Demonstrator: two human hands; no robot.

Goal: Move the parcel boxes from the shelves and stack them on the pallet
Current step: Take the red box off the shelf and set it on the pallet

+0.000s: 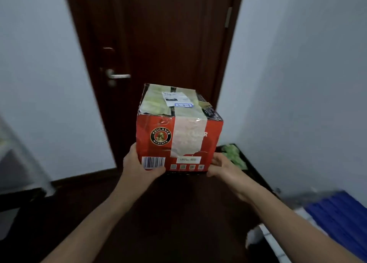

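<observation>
Dark wooden door (158, 34) and pale walls (297, 64) stand ahead of you. Both your arms reach forward, left hand (137, 163) and right hand (224, 167) curled around the bottom corners of a red Paulaner parcel box (155, 149), held in mid-air before the door. Tape (186, 135) and a shipping label (174, 99) cover its top; its barcode (154, 162) face points toward you.

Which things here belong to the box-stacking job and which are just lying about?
Job: red parcel box; left hand; right hand; blue slatted slab, likely the pallet.
Lying about: dark door; green clump at the wall.
</observation>
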